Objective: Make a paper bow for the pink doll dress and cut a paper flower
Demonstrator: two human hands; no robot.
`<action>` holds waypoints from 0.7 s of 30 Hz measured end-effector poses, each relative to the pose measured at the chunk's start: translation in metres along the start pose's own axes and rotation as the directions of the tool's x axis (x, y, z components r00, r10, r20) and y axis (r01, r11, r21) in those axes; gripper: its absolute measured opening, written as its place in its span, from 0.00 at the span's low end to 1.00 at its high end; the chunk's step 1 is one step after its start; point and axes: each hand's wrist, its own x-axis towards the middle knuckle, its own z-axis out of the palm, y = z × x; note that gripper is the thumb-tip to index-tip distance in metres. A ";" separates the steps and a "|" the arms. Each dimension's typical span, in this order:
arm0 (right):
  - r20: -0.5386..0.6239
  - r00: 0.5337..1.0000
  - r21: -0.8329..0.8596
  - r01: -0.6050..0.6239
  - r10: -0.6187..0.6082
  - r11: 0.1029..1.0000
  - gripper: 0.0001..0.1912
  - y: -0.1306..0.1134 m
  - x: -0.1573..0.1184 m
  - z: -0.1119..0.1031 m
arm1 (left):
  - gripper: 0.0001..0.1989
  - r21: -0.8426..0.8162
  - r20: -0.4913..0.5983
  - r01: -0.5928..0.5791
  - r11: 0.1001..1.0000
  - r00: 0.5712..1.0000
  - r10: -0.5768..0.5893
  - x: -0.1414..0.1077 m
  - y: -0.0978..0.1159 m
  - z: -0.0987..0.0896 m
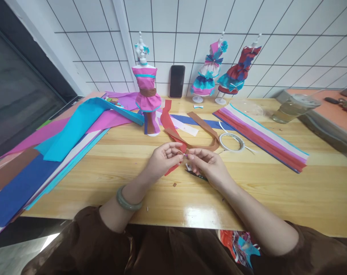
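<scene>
Wooden tabletop [162, 208]; left hand [161, 159], right hand [210, 165] inward, pinching brown piece [180, 152].

The wood-grain counter [167, 208] carries layered coloured paper strips [76, 126] left of the left hand [163, 160], a pink-dressed miniature mannequin [146, 82] beyond it, and a brown scrap [175, 185] on its near side. Beyond the right hand [209, 164] lies a white tape roll [242, 144]; farther right, a striped paper stack [260, 137] and a clear lidded cup [293, 109].
</scene>
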 end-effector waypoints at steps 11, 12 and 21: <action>-0.047 0.995 -0.093 0.082 -0.086 0.992 0.16 0.001 0.000 0.001 | 0.17 0.069 0.027 0.023 0.997 0.999 -0.025 0.000 0.001 0.003; -0.047 0.993 -0.098 0.104 -0.109 0.990 0.17 0.001 -0.001 0.001 | 0.16 0.080 0.035 0.027 0.996 0.999 -0.030 0.000 0.001 0.003; 0.009 0.986 -0.119 0.165 -0.165 0.979 0.20 0.003 -0.004 0.005 | 0.11 0.163 0.071 0.066 0.984 0.994 -0.078 0.002 -0.007 -0.005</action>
